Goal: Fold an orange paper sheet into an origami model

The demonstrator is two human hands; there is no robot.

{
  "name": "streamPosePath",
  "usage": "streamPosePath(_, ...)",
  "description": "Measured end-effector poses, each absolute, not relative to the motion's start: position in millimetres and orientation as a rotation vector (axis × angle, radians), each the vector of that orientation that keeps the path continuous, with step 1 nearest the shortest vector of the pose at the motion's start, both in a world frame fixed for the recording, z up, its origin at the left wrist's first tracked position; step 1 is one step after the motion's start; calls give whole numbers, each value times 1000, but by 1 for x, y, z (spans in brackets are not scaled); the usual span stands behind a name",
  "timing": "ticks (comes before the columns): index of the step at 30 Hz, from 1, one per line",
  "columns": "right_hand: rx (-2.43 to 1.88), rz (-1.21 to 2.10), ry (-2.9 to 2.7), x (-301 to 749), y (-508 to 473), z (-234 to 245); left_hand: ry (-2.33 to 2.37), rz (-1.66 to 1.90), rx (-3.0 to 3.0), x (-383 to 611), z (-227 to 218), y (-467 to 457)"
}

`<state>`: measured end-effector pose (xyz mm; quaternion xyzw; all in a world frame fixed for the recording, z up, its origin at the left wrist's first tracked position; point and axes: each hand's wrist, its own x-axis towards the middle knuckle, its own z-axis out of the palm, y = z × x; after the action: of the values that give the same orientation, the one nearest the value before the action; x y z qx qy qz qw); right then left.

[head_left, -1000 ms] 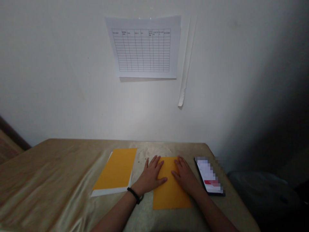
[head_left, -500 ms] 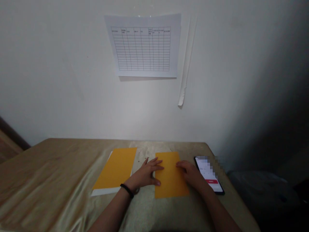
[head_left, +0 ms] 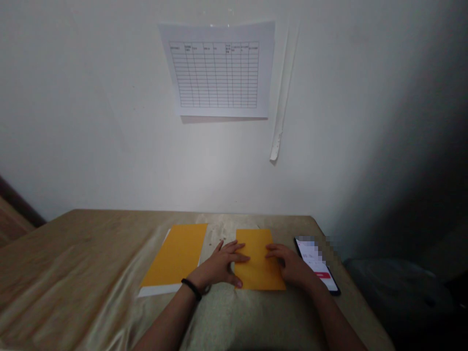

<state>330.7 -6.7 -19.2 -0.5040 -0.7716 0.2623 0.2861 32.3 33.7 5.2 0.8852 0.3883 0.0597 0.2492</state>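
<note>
A yellow-orange sheet of paper (head_left: 258,272) lies on the cloth-covered table between my hands; whether it is folded I cannot tell. My left hand (head_left: 221,264), with a black band on the wrist, rests on its left edge, fingers spread and thumb near the lower left corner. At the right edge, my right hand (head_left: 290,263) touches the paper with its fingertips, fingers slightly bent and apart. Left of my left hand lies a stack of yellow-orange paper (head_left: 175,256), with white paper showing beneath it.
A phone (head_left: 320,270) with a lit screen, partly blurred out, lies right of my right hand. The tan tablecloth (head_left: 91,253) is wrinkled on the left. A printed table sheet (head_left: 219,73) hangs on the wall behind. Dark shapes stand beyond the table's right edge.
The near edge of the yellow-orange paper between my hands has shifted slightly away from me. My left thumb has moved down slightly towards its lower left corner. The phone and stack have stayed put.
</note>
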Motion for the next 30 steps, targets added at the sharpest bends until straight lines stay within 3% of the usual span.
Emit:
streamPosePath(12,-1339,803,-1939,337,-4,-10,1142,433,2368,29,-9,45)
streamPosePath(21,-1414,843,-1920,332,-7,11,1126,411,2331,29,5,39)
streamPosePath(30,-1581,801,-1757,323,-1,-5,1094,504,2338,37,7,36)
